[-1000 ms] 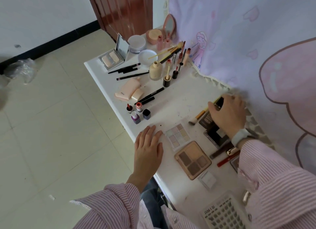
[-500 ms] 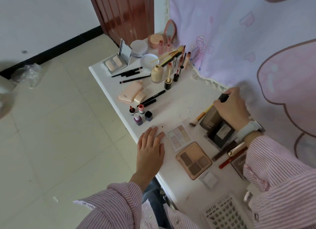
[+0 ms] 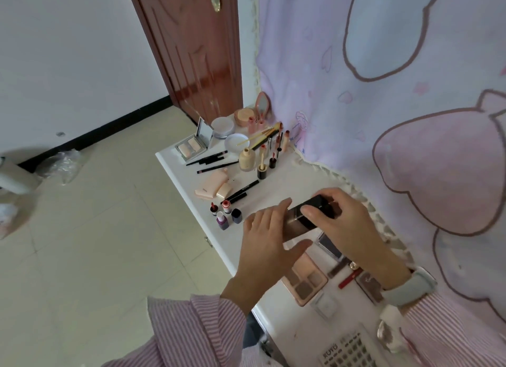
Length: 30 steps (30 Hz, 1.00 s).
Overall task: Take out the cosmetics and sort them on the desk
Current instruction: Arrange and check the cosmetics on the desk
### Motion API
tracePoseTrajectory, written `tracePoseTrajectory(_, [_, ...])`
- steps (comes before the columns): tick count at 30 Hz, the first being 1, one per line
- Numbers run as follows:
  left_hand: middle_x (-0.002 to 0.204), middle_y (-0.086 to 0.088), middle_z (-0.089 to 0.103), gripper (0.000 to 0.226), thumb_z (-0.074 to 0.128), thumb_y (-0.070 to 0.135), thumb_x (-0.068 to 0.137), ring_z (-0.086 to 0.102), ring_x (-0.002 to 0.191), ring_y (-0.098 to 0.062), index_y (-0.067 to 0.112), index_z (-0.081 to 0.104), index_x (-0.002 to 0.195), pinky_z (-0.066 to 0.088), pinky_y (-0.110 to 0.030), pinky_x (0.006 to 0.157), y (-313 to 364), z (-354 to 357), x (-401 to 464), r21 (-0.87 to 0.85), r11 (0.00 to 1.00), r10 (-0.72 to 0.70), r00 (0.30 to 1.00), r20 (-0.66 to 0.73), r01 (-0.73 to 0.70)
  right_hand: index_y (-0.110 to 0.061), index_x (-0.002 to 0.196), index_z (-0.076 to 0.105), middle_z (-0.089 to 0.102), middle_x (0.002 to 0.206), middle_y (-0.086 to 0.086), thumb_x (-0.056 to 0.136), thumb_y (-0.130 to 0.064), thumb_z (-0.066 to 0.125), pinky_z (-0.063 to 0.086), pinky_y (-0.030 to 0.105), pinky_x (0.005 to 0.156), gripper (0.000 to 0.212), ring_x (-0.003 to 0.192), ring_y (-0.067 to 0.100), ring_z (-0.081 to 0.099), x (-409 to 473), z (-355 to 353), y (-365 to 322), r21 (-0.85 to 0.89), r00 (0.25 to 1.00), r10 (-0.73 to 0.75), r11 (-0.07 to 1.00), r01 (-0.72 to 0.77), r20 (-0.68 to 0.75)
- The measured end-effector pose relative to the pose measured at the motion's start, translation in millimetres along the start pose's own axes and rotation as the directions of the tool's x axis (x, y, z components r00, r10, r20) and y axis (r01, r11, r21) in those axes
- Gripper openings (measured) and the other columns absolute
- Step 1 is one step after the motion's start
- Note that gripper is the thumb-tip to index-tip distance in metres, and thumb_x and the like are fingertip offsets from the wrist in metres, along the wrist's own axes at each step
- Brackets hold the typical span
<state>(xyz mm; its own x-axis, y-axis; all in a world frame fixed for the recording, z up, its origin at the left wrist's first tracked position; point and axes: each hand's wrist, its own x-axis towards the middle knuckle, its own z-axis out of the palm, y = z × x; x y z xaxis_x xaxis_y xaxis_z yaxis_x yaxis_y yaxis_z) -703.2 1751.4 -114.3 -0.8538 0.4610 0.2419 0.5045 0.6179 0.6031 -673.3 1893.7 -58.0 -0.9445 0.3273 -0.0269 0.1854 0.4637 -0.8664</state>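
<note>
Eyeshadow palette under both hands, nail polish bottles just left.

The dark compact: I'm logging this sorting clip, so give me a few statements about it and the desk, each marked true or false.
1. Both hands are on the dark compact. True.
2. The compact lies flat on the desk. False: it is lifted above it.
3. The right hand has its grip on the compact's black end. True.
4. The small bottles lie tipped over. False: they stand upright.
5. The left hand rests flat on the desk. False: it is raised to the compact.
</note>
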Motion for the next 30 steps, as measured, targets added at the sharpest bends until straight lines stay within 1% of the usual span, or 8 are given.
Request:
tracePoseTrajectory(4, [0.066,-0.002,0.065,0.033,0.076,0.022,0.063,0.060,0.055,-0.021,0.010,0.062,0.091,0.046,-0.026,0.051,16.0,-24.0,8.4,0.000,1.000,0.026,0.999,-0.037,-0.026,-0.029,0.080,0.052,0.060,0.081,-0.009,0.071,-0.042,0.064,0.045,0.010,0.059,0.020,0.076,0.004,0.059,-10.5,6.6,-13.7,0.136,0.999,-0.001,0.991,0.005,-0.033])
tracePoseTrajectory(9, [0.069,0.002,0.063,0.019,0.066,0.030,0.074,0.058,0.061,-0.017,0.023,0.054,0.086,0.044,-0.026,0.057,17.5,-33.5,13.8,-0.122,0.992,0.035,0.930,0.366,0.011,-0.030,0.075,0.046,0.055,0.074,-0.010,0.088,-0.020,0.057,0.042,0.005,0.061,0.020,0.072,-0.004,0.054,-20.3,2.2,-5.0,-0.006,0.981,-0.192,0.981,0.192,-0.017])
tracePoseTrajectory(12, [0.075,0.002,0.066,0.025,0.064,0.031,0.076,0.060,0.066,-0.018,0.020,0.058,0.098,0.044,-0.027,0.059,19.8,-31.5,13.1,0.012,0.998,0.062,0.971,0.231,-0.067,-0.027,0.086,0.048,0.056,0.082,-0.014,0.087,-0.034,0.054,0.041,0.005,0.063,0.009,0.078,-0.005,0.055,-15.7,-2.8,-5.2,-0.076,0.983,-0.170,0.982,0.175,0.063])
tracePoseTrajectory(15, [0.080,0.003,0.067,0.030,0.060,0.032,0.076,0.062,0.071,-0.018,0.020,0.059,0.104,0.048,-0.030,0.062,15.5,-31.7,11.6,0.117,0.986,0.105,0.985,0.137,-0.121,-0.024,0.081,0.051,0.060,0.075,-0.012,0.078,-0.056,0.050,0.046,0.012,0.058,0.032,0.071,0.003,0.059,-9.6,-7.9,-7.7,-0.140,0.992,-0.059,0.987,0.075,0.110])
tracePoseTrajectory(20, [0.070,0.003,0.064,0.029,0.054,0.035,0.072,0.060,0.062,-0.018,0.018,0.060,0.094,0.048,-0.028,0.058,22.7,-38.9,10.4,0.069,0.991,0.104,0.981,0.165,-0.117,-0.015,0.075,0.055,0.062,0.064,0.002,0.082,-0.046,0.055,0.051,0.035,0.060,0.031,0.060,0.017,0.061,-10.2,-14.6,-19.2,-0.262,0.969,-0.201,0.936,0.234,0.144])
tracePoseTrajectory(22, [0.061,0.008,0.055,0.012,0.061,0.034,0.074,0.052,0.056,-0.012,0.025,0.053,0.076,0.037,-0.023,0.052,11.4,-48.0,11.9,0.019,1.000,-0.026,0.979,0.201,0.022,-0.014,0.073,0.055,0.059,0.058,-0.004,0.076,-0.055,0.055,0.047,0.020,0.053,0.041,0.053,0.004,0.056,0.9,-45.2,-20.7,-0.164,0.974,-0.222,0.964,0.211,-0.054])
tracePoseTrajectory(25, [0.055,0.011,0.047,0.028,0.069,0.028,0.074,0.042,0.050,-0.005,0.027,0.043,0.063,0.032,-0.024,0.050,-9.5,-58.3,8.0,-0.140,0.927,-0.321,0.930,0.179,0.347,-0.024,0.078,0.052,0.055,0.072,-0.015,0.075,-0.050,0.052,0.041,0.004,0.060,0.026,0.068,-0.011,0.054,19.9,-87.1,-21.8,-0.054,0.908,-0.248,0.968,0.244,-0.339])
tracePoseTrajectory(30, [0.051,0.011,0.045,0.026,0.070,0.022,0.080,0.041,0.046,-0.007,0.017,0.047,0.071,0.039,-0.021,0.048,8.7,-43.0,35.7,-0.613,0.647,-0.422,0.883,0.206,0.453,-0.019,0.111,0.053,0.054,0.094,-0.017,0.089,-0.018,0.056,0.042,0.006,0.069,0.022,0.083,0.003,0.054,33.3,-24.2,10.4,0.101,0.994,-0.060,0.992,0.069,-0.091])
